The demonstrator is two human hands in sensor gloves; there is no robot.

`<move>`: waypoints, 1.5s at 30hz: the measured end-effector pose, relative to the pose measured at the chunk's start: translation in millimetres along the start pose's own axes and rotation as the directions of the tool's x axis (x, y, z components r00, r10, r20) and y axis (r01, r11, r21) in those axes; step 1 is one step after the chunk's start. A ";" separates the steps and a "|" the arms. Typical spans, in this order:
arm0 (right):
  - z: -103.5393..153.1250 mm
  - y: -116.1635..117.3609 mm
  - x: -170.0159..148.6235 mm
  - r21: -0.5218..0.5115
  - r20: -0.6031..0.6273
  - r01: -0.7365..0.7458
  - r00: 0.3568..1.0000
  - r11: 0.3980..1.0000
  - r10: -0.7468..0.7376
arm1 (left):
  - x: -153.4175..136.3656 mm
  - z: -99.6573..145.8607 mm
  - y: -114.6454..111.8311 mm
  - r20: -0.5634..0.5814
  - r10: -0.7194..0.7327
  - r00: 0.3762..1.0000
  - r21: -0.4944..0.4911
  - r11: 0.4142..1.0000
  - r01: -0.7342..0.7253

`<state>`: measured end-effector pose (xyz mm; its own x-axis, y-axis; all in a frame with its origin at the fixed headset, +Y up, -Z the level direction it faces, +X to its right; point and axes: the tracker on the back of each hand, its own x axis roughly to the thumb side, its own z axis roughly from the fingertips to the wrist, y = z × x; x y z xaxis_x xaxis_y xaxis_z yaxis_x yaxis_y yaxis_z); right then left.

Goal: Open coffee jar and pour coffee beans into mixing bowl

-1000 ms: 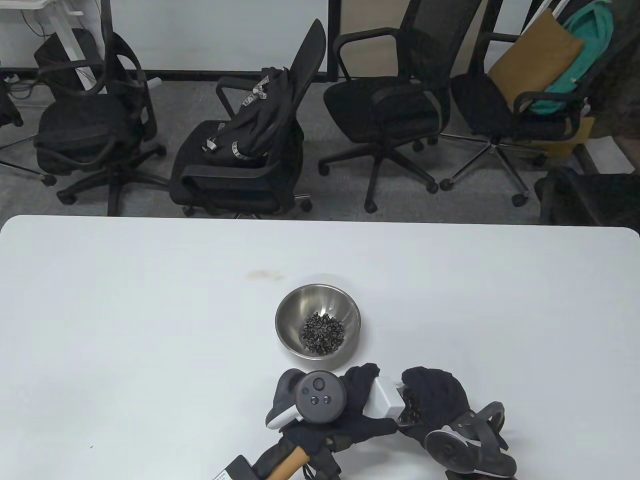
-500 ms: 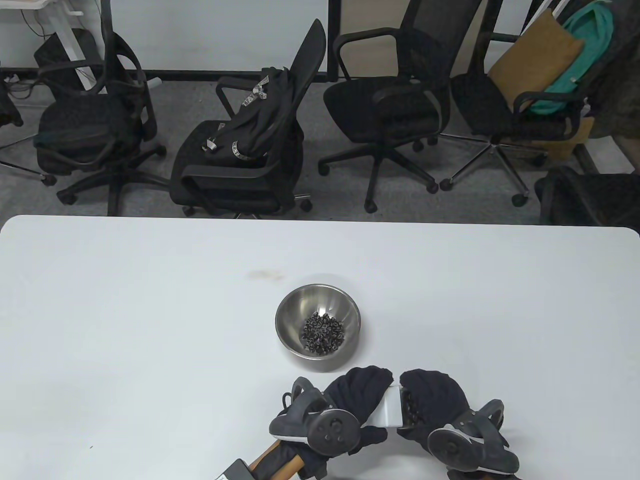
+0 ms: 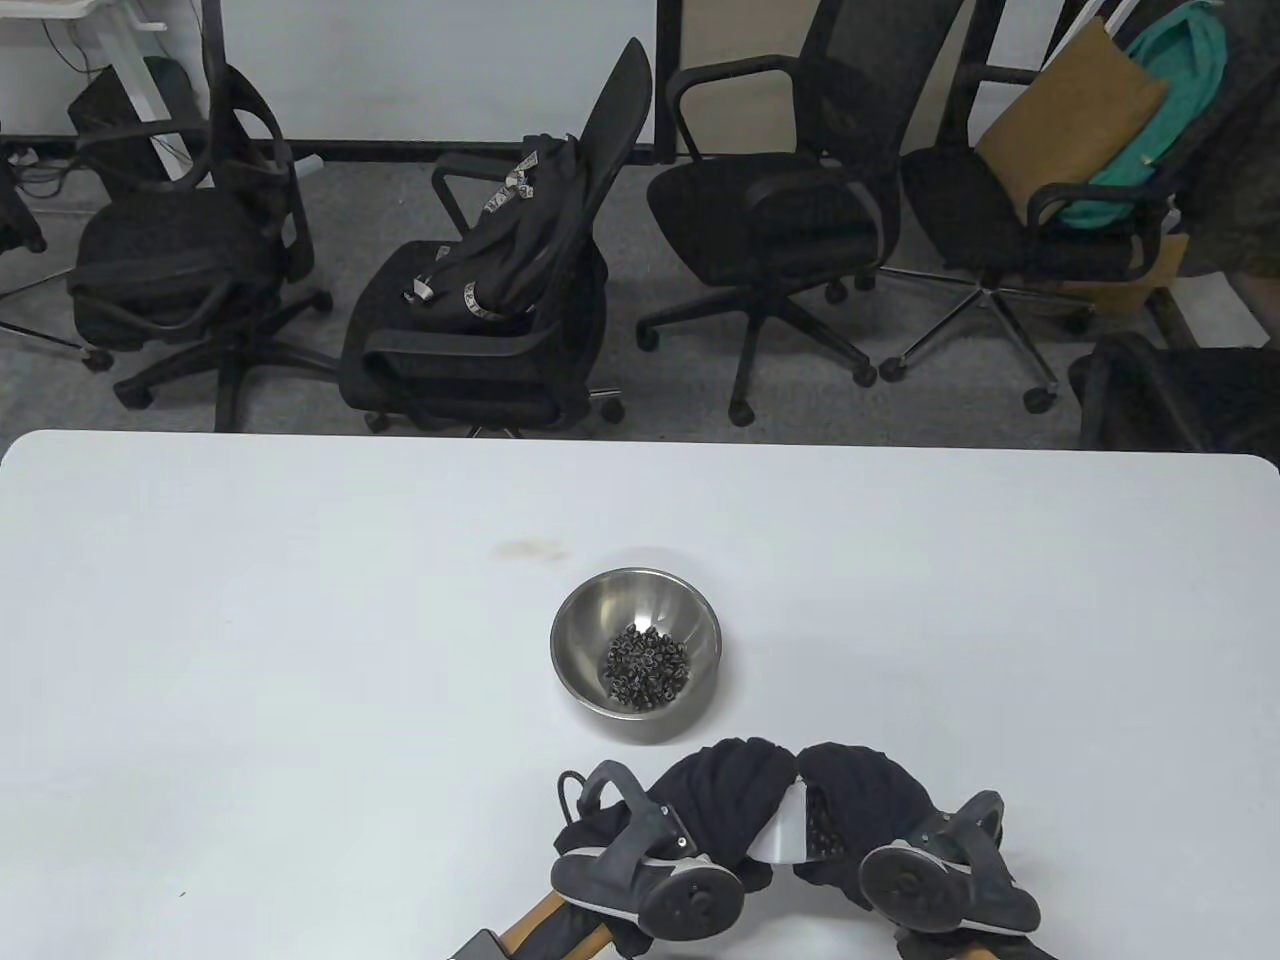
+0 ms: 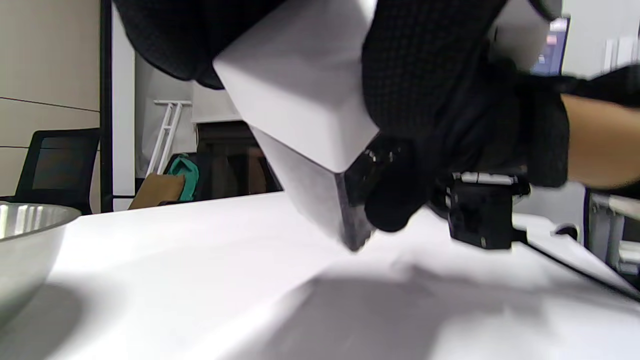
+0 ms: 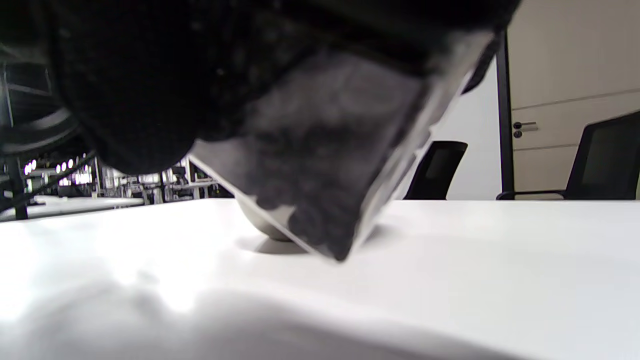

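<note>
A clear square coffee jar (image 3: 820,828) with dark beans inside is held tilted between both hands, low over the table's front edge. My left hand (image 3: 725,800) grips its white lid (image 3: 783,832). My right hand (image 3: 865,795) grips the jar body. In the left wrist view the lid (image 4: 300,90) is still on the jar (image 4: 352,215). In the right wrist view the jar (image 5: 330,165) has its lower corner close to the table. A steel mixing bowl (image 3: 585,620) holding coffee beans (image 3: 647,667) stands just beyond the hands.
The white table (image 3: 250,650) stretches left, right and behind the bowl. Its front edge lies just under the hands. Several office chairs (image 3: 770,210) stand on the floor beyond the far edge. The bowl's rim (image 4: 20,215) shows at the left of the left wrist view.
My left hand has rolled over the lid, its tracker swinging down toward the front edge. Both hands and the jar have sunk slightly toward me. The bowl has not moved.
</note>
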<state>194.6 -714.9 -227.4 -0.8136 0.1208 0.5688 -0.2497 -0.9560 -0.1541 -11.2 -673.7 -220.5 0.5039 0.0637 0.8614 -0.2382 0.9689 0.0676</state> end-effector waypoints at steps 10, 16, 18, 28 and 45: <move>-0.3 7.4 -29.2 -0.020 -0.167 0.223 0.960 0.975 -0.223 | -28.3 21.0 4.9 -0.139 0.193 0.971 0.106 0.978 -0.179; -3.9 9.7 -58.3 -0.150 -0.338 0.477 0.798 0.866 -0.499 | -48.8 57.6 -12.4 -0.203 0.291 0.935 0.160 0.952 -0.261; -8.8 13.0 -67.4 -0.173 -0.388 0.548 0.726 0.818 -0.568 | -54.0 64.4 -17.5 -0.224 0.312 0.923 0.140 0.948 -0.286; -66.9 26.6 -100.6 -0.274 -0.576 0.483 0.610 0.831 -0.544 | -66.6 73.3 -15.8 -0.243 0.349 0.905 0.181 0.933 -0.311; -112.2 69.1 -119.3 -0.214 -0.750 0.280 0.567 0.936 -0.341 | -75.1 78.1 -13.7 -0.250 0.371 0.894 0.202 0.923 -0.327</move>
<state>215.5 -765.4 -396.5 -0.7696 0.5953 -0.2309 -0.5742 -0.8034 -0.1576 -110.7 -710.4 -246.9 0.5695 0.4766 0.6697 -0.5521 0.8254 -0.1179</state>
